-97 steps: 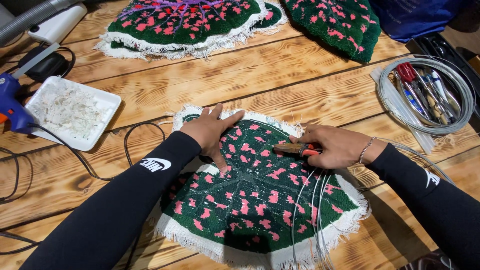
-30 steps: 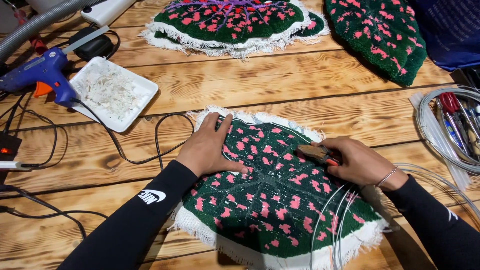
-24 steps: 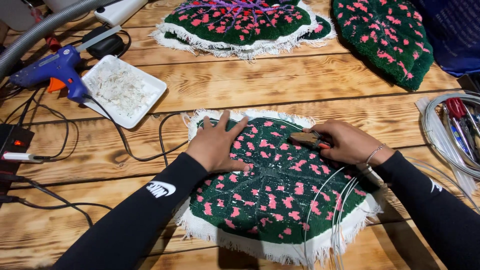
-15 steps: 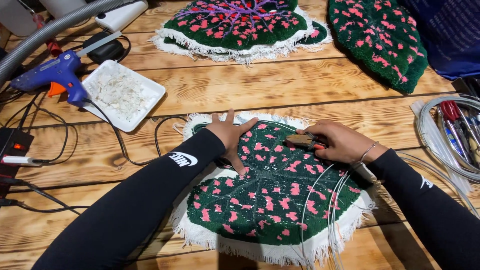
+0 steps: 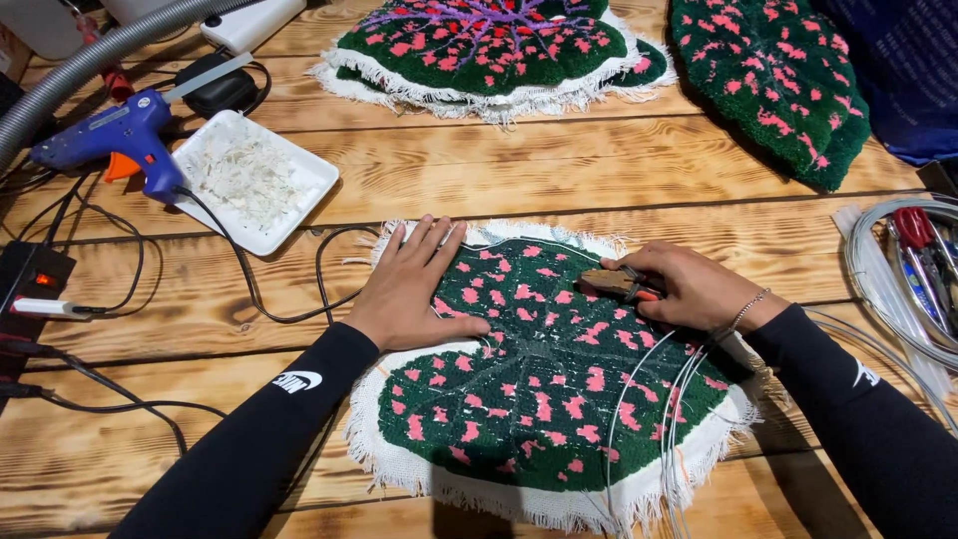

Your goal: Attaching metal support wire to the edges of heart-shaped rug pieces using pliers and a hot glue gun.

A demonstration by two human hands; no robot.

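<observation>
A: Where is the work piece lying, and what is holding it?

B: The leaf-shaped tufted rug piece, dark green with pink flecks and a frayed white cloth border (image 5: 544, 374), is lying flat on the plank wooden desk (image 5: 559, 170), close to its near edge. The left hand (image 5: 411, 284) is pressing on its upper left edge, fingers spread and flat, closed on nothing.

A: And the other hand?

B: The right hand (image 5: 689, 289) is resting on the upper right part, its grip clamped on a small brown-handled hand tool (image 5: 617, 283).

A: What is differing from a moment ago?

B: The left forearm is drawing back off the pile, so the centre vein is now lying uncovered. The right hand is staying in place.

A: Surroundings?

B: A blue hot-glue gun (image 5: 118, 140) is lying beside a white square tray of scraps (image 5: 249, 180). Thin white cords (image 5: 664, 419) are trailing over the lower right border.
</observation>
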